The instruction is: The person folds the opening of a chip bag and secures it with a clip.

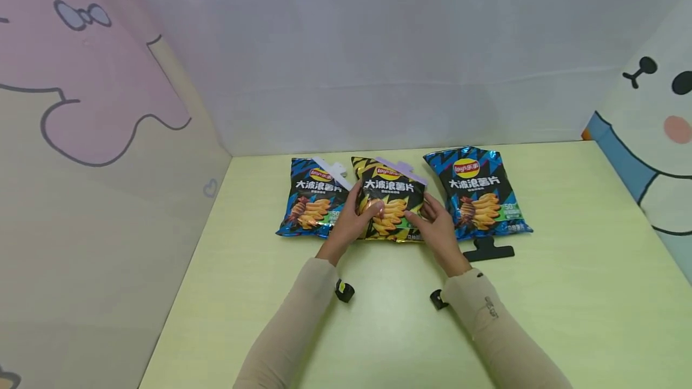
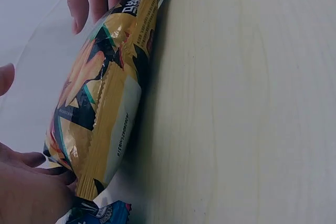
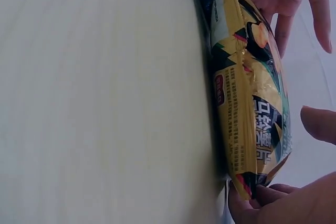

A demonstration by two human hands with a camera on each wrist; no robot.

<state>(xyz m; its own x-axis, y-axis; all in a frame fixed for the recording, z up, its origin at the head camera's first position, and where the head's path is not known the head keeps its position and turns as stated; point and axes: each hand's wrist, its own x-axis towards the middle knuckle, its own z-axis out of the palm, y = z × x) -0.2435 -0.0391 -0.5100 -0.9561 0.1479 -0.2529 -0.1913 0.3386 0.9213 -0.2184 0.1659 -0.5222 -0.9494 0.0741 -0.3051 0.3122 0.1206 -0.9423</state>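
The yellow bag (image 1: 391, 200) lay between left hand (image 1: 350, 223) and right hand (image 1: 439, 230), long axis pointing away, neither nearer. Both, half-curled, held its sides; thumb contact looked uncertain.

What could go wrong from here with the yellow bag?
1. The left hand and right hand hold the yellow bag by its sides; a hard squeeze might shift the purple clip, which sits slanted across its top.
2. The right hand is close to the blue bag on the right, so it could nudge it.
3. The black clip lies loose by that hand and might get knocked.
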